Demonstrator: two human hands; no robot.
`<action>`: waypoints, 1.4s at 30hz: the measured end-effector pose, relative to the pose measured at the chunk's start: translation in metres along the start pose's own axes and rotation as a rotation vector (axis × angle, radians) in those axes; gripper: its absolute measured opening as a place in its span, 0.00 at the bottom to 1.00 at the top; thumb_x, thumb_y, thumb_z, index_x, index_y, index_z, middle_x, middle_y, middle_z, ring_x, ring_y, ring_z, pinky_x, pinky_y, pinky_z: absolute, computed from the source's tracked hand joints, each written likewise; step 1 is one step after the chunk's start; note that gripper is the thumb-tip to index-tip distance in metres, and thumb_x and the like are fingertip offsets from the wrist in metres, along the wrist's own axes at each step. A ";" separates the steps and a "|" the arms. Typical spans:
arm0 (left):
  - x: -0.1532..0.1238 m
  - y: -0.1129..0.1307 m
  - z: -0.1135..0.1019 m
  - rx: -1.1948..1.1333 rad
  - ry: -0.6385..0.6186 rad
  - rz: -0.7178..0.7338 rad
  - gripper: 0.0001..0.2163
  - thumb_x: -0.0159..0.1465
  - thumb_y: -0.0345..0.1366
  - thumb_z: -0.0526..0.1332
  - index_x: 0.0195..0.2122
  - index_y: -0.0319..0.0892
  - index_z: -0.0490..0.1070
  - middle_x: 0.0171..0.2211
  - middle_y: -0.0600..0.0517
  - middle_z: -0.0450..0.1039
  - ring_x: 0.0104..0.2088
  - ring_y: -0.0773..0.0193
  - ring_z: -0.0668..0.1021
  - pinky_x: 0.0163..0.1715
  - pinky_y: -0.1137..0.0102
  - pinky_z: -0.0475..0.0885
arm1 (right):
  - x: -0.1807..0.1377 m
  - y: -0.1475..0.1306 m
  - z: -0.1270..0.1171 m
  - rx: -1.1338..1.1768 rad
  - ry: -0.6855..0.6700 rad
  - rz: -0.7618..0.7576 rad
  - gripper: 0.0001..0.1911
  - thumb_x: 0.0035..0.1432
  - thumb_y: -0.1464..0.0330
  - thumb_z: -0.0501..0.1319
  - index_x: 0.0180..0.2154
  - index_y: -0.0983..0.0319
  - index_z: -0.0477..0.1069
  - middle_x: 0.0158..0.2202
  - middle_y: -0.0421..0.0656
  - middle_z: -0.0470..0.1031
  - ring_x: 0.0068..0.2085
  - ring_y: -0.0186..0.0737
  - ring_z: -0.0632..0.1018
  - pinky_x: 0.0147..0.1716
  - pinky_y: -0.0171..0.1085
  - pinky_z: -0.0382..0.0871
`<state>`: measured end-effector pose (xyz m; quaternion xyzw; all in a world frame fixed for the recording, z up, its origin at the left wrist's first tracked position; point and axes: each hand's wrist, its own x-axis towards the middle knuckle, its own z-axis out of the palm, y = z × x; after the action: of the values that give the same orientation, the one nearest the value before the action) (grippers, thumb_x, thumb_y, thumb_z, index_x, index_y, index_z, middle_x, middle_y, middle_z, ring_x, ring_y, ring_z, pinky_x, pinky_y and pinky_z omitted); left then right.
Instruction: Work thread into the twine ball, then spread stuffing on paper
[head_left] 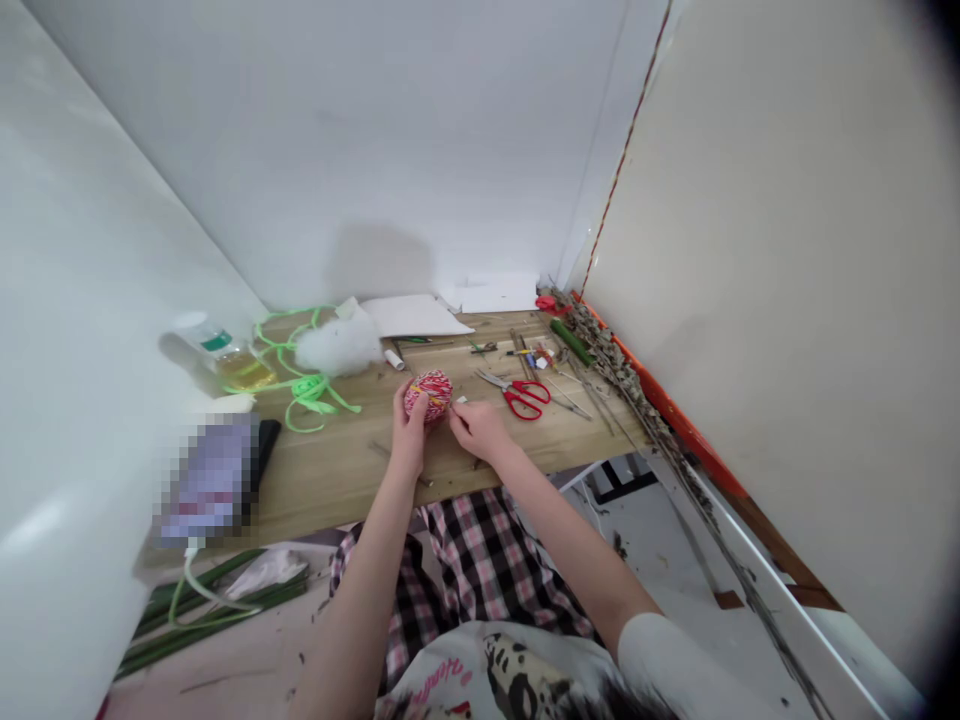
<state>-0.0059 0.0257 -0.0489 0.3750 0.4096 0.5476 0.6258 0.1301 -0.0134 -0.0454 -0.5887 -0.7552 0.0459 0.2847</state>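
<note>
We see a rounded ball (428, 396) of red and white strands, flecked with yellow, sitting in our left hand (408, 428) above the counter's near half, thumb across its face and fingers curled around it. Our right hand (478, 428) is bunched at the ball's four o'clock, fingertips drawn together; we cannot tell whether they pinch a strand. Taking the ball as the dial's centre, fluffy white fibre (341, 343) swells at ten o'clock, glossy green cord (309, 388) loops at nine, and red-handled metal scissors (525, 397) lie splayed at three. Brittle, leafy stalks (611, 370) run along the edge from two o'clock toward four. We count one ball, one pair of scissors, one clear bottle (245, 367) with yellow liquid at ten o'clock and one small white roll (394, 360) at eleven. The counter (330, 480) is pale wood grain, tucked between smooth white walls (465, 150).
</note>
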 end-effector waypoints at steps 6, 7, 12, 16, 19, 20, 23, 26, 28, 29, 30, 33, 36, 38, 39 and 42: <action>0.004 -0.005 -0.003 0.083 -0.025 0.045 0.26 0.52 0.51 0.70 0.49 0.45 0.72 0.48 0.46 0.77 0.48 0.57 0.80 0.49 0.64 0.75 | 0.000 -0.001 -0.001 0.006 -0.002 -0.001 0.12 0.67 0.69 0.54 0.31 0.61 0.71 0.27 0.43 0.75 0.29 0.38 0.73 0.31 0.35 0.55; 0.005 -0.007 -0.004 0.091 -0.025 0.048 0.26 0.51 0.50 0.71 0.48 0.43 0.72 0.47 0.46 0.78 0.48 0.56 0.80 0.50 0.62 0.75 | 0.000 -0.001 -0.001 0.006 -0.002 0.000 0.12 0.67 0.69 0.54 0.31 0.61 0.71 0.27 0.43 0.75 0.29 0.38 0.73 0.31 0.35 0.55; 0.006 -0.010 -0.006 0.101 -0.024 0.056 0.26 0.50 0.46 0.73 0.48 0.42 0.73 0.47 0.45 0.78 0.50 0.54 0.79 0.53 0.61 0.73 | 0.000 -0.002 -0.003 0.002 0.004 0.005 0.13 0.68 0.68 0.52 0.31 0.61 0.70 0.27 0.43 0.75 0.29 0.38 0.73 0.31 0.35 0.55; 0.004 -0.008 -0.004 0.088 -0.024 0.103 0.26 0.53 0.44 0.71 0.53 0.47 0.71 0.54 0.47 0.75 0.55 0.57 0.76 0.55 0.64 0.71 | 0.000 -0.002 -0.002 -0.006 0.006 -0.003 0.14 0.69 0.68 0.51 0.31 0.61 0.70 0.26 0.43 0.74 0.29 0.37 0.72 0.31 0.35 0.55; 0.002 -0.006 -0.003 0.087 -0.025 0.105 0.25 0.54 0.44 0.70 0.53 0.48 0.70 0.55 0.48 0.74 0.56 0.57 0.76 0.55 0.64 0.71 | 0.000 -0.002 -0.002 -0.009 0.009 -0.004 0.14 0.69 0.68 0.52 0.31 0.61 0.70 0.26 0.42 0.74 0.29 0.37 0.72 0.31 0.35 0.55; 0.002 -0.006 -0.003 0.085 -0.025 0.098 0.25 0.54 0.43 0.70 0.53 0.48 0.71 0.54 0.48 0.74 0.55 0.57 0.76 0.55 0.64 0.72 | 0.000 -0.002 -0.002 -0.008 0.010 -0.005 0.14 0.69 0.68 0.52 0.31 0.61 0.70 0.26 0.42 0.74 0.29 0.37 0.72 0.31 0.35 0.55; 0.003 -0.005 -0.003 0.067 -0.030 0.078 0.23 0.54 0.43 0.69 0.52 0.48 0.71 0.52 0.48 0.76 0.53 0.57 0.77 0.53 0.64 0.73 | 0.000 -0.002 -0.002 -0.005 0.011 -0.008 0.14 0.69 0.67 0.51 0.31 0.61 0.69 0.26 0.42 0.74 0.29 0.37 0.73 0.31 0.35 0.55; 0.004 -0.006 -0.004 0.041 -0.046 0.066 0.22 0.54 0.43 0.69 0.50 0.46 0.71 0.50 0.48 0.76 0.52 0.56 0.78 0.52 0.64 0.73 | -0.001 -0.002 -0.002 -0.001 0.010 -0.009 0.14 0.69 0.68 0.52 0.31 0.61 0.69 0.26 0.42 0.74 0.29 0.37 0.73 0.31 0.35 0.55; 0.004 -0.007 -0.005 0.026 -0.057 0.062 0.23 0.54 0.43 0.69 0.50 0.45 0.71 0.49 0.48 0.77 0.50 0.57 0.78 0.51 0.64 0.74 | -0.001 -0.001 -0.001 0.004 0.015 -0.015 0.14 0.69 0.68 0.52 0.31 0.61 0.69 0.26 0.42 0.74 0.29 0.37 0.73 0.31 0.35 0.54; 0.004 -0.007 -0.005 0.020 -0.062 0.061 0.23 0.53 0.43 0.69 0.50 0.45 0.71 0.48 0.48 0.77 0.49 0.57 0.78 0.50 0.64 0.74 | -0.001 -0.001 -0.001 0.008 0.019 -0.020 0.14 0.69 0.68 0.52 0.31 0.61 0.69 0.26 0.42 0.74 0.29 0.37 0.73 0.31 0.35 0.54; 0.005 -0.008 -0.005 0.014 -0.067 0.060 0.23 0.53 0.43 0.69 0.50 0.45 0.70 0.48 0.48 0.77 0.49 0.58 0.79 0.50 0.64 0.74 | -0.001 -0.001 -0.001 0.012 0.024 -0.026 0.14 0.69 0.68 0.52 0.30 0.61 0.69 0.26 0.42 0.74 0.29 0.37 0.73 0.31 0.35 0.54; 0.005 -0.008 -0.006 -0.007 -0.085 0.058 0.23 0.53 0.44 0.68 0.49 0.44 0.70 0.47 0.48 0.77 0.46 0.58 0.79 0.47 0.65 0.74 | -0.001 0.000 0.000 0.017 0.036 -0.037 0.13 0.68 0.69 0.52 0.30 0.61 0.68 0.25 0.42 0.74 0.28 0.37 0.73 0.30 0.35 0.54; 0.006 -0.009 -0.006 -0.014 -0.095 0.059 0.22 0.53 0.43 0.67 0.49 0.44 0.70 0.46 0.48 0.77 0.44 0.59 0.79 0.46 0.65 0.74 | -0.001 0.000 0.000 0.018 0.043 -0.040 0.14 0.68 0.69 0.52 0.29 0.60 0.67 0.25 0.42 0.73 0.28 0.37 0.72 0.30 0.35 0.54; 0.006 -0.009 -0.005 -0.006 -0.096 0.062 0.21 0.53 0.43 0.67 0.48 0.44 0.70 0.45 0.49 0.77 0.44 0.60 0.79 0.46 0.66 0.73 | -0.001 0.000 0.000 0.018 0.046 -0.044 0.14 0.68 0.69 0.52 0.29 0.60 0.67 0.25 0.42 0.73 0.28 0.37 0.72 0.30 0.35 0.54; 0.006 -0.008 -0.005 -0.001 -0.095 0.065 0.21 0.53 0.43 0.67 0.47 0.44 0.70 0.45 0.50 0.77 0.43 0.61 0.78 0.46 0.66 0.73 | -0.001 0.000 0.000 0.017 0.047 -0.046 0.14 0.68 0.69 0.52 0.29 0.60 0.67 0.25 0.42 0.73 0.28 0.37 0.72 0.30 0.35 0.54; 0.006 -0.008 -0.005 0.015 -0.085 0.074 0.19 0.54 0.42 0.67 0.46 0.44 0.71 0.43 0.50 0.76 0.42 0.61 0.78 0.45 0.67 0.73 | -0.001 0.000 0.001 0.015 0.047 -0.049 0.13 0.68 0.68 0.52 0.30 0.60 0.68 0.25 0.42 0.74 0.28 0.37 0.72 0.30 0.35 0.54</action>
<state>-0.0072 0.0305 -0.0593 0.4176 0.3727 0.5507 0.6192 0.1299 -0.0142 -0.0465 -0.5689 -0.7621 0.0309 0.3076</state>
